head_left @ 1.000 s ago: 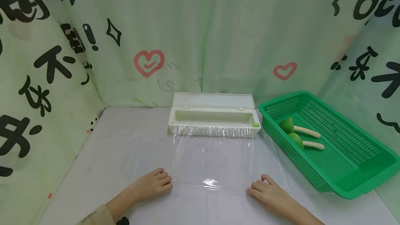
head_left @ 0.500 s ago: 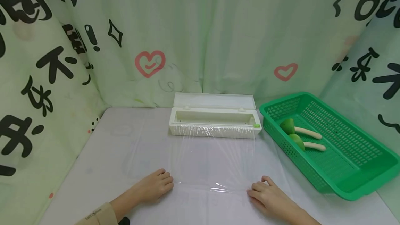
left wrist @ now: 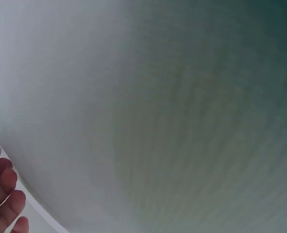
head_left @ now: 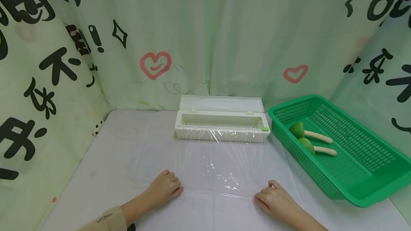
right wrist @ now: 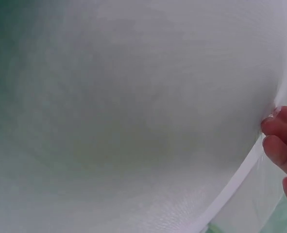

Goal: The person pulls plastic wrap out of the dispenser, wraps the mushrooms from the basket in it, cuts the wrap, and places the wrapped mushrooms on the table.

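A sheet of clear plastic wrap [head_left: 221, 168] stretches over the white table from the front of a white wrap dispenser [head_left: 221, 136], whose lid [head_left: 221, 102] stands raised. My left hand [head_left: 165, 188] grips the near left corner of the wrap with curled fingers. In the left wrist view its fingertips [left wrist: 7, 179] show at the lower left edge, and the film there is hard to make out. At the near right corner, my right hand [head_left: 276, 197] pinches the wrap. Its fingertips [right wrist: 277, 126] hold a bit of film in the right wrist view.
A green plastic basket [head_left: 363, 188] stands to the right, angled beside the dispenser. Inside lie two green-headed pieces [head_left: 297, 130] with pale stems. A small green tab [head_left: 264, 129] sits on the dispenser's right end. Printed curtains [head_left: 244, 38] enclose the table [head_left: 128, 152].
My left hand has shifted slightly right and turned a little. The right hand stays nearly still. Glints on the wrap have moved, and the camera view has drifted slightly.
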